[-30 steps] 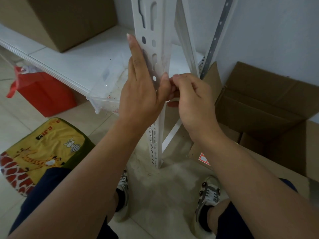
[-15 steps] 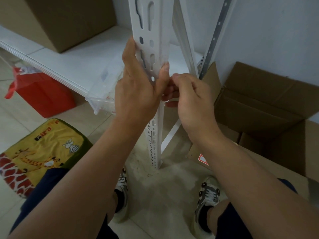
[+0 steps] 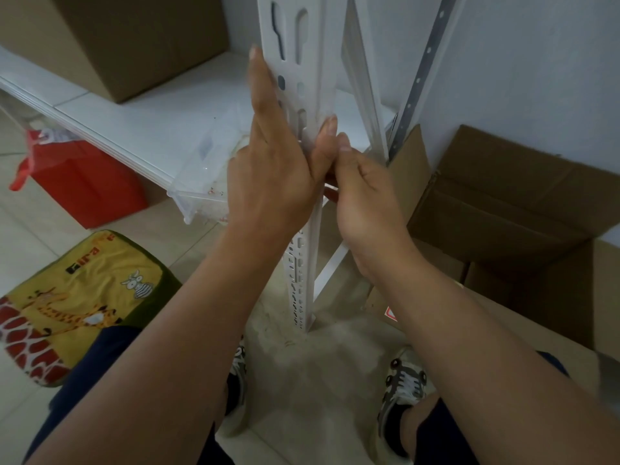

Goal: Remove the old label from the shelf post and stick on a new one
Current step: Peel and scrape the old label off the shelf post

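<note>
White shelving unit against a pale wall, cardboard boxes (image 3: 503, 203) around. The left hand (image 3: 271, 169) now lies flat up the white shelf post (image 3: 302, 62), fingers straightened from their earlier curl, thumb on the post edge – apparently smoothing. The right hand (image 3: 365, 196) pinches at that edge – contents hidden. No label is clearly visible; stage uncertain

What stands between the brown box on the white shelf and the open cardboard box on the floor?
In the head view, the white shelf post stands between the brown box and the open cardboard box, with both hands on it.
</note>
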Motion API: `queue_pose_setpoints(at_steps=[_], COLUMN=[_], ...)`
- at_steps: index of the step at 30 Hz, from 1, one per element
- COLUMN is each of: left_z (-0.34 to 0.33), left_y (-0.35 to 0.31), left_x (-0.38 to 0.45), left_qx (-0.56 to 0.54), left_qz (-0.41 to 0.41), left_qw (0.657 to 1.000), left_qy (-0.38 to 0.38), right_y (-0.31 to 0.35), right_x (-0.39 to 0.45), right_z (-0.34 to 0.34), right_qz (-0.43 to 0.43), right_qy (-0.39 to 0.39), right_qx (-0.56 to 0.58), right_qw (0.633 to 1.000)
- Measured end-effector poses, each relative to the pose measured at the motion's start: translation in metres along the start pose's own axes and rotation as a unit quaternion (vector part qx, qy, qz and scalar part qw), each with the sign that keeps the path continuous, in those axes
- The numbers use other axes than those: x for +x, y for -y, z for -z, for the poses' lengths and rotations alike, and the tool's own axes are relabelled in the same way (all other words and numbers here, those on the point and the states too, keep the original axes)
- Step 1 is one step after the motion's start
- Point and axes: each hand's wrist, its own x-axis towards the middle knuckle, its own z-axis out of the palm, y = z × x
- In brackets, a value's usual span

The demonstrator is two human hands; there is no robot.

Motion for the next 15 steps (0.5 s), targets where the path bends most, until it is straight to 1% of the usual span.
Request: queue_pose_setpoints(at_steps=[6, 10, 15], left_z=[-0.005, -0.007, -0.006], left_y=[-0.001, -0.005, -0.003], left_x=[0.0, 0.0, 0.004], left_qx=[-0.017, -0.04, -0.073], left_qz=[0.012, 0.019, 0.01], left_qw=[1.0, 0.999, 0.997], left_qy=[-0.006, -0.013, 0.005], right_y=[-0.009, -0.01, -0.012], right_x=[0.007, 0.005, 0.006], right_z=[0.001, 0.001, 0.002], right_qz=[0.034, 0.042, 0.05], right_qy=[-0.012, -0.019, -0.008], right_qx=[-0.012, 0.018, 0.004], right_qw=[0.999, 0.999, 0.999])
